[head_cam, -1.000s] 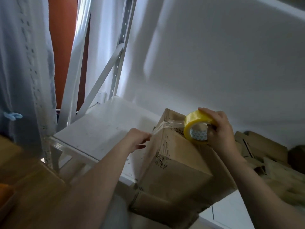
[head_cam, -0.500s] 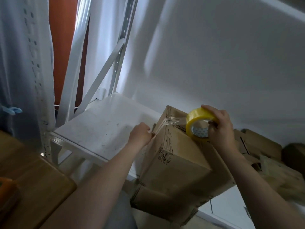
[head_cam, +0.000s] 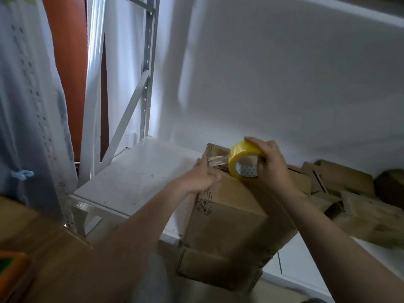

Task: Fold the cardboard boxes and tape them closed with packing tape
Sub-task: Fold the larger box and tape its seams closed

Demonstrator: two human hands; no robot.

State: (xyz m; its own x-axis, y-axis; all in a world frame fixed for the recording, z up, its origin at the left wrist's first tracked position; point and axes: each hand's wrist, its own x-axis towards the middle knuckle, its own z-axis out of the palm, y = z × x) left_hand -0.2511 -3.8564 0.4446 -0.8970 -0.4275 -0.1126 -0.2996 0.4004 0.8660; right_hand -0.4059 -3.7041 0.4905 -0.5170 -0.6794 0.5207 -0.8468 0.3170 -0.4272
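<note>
**Head view.** Your left hand (head_cam: 202, 178) sits on the far left edge of the cardboard box (head_cam: 227, 217). Its fingers (head_cam: 200, 164) curl down over the left face and the thumb lies on the top face, so it grips that edge. Your right hand (head_cam: 274, 167) holds the yellow tape roll (head_cam: 241, 153) on edge against the box's top face, near the far side, with its fingers wrapped over the roll's rim. A short clear tape strip (head_cam: 218, 160) runs taut from the roll leftward to the box's far left corner, just beside your left hand. Whether the strip's end lies under those fingers cannot be told. The box is closed and tilted, its far part over the white shelf (head_cam: 135, 182) and its near lower part reaching past the shelf's front edge. To the right of the box, on the same shelf, lies a blurred heap of flattened cardboard (head_cam: 354, 193). A perforated grey rack upright (head_cam: 147, 73) rises at the far left of the shelf, before a white wall (head_cam: 284, 73). At far left hangs pale blue fabric (head_cam: 28, 106). At near left a wooden surface (head_cam: 48, 254) bears an orange object (head_cam: 12, 272), cut off by the frame.
</note>
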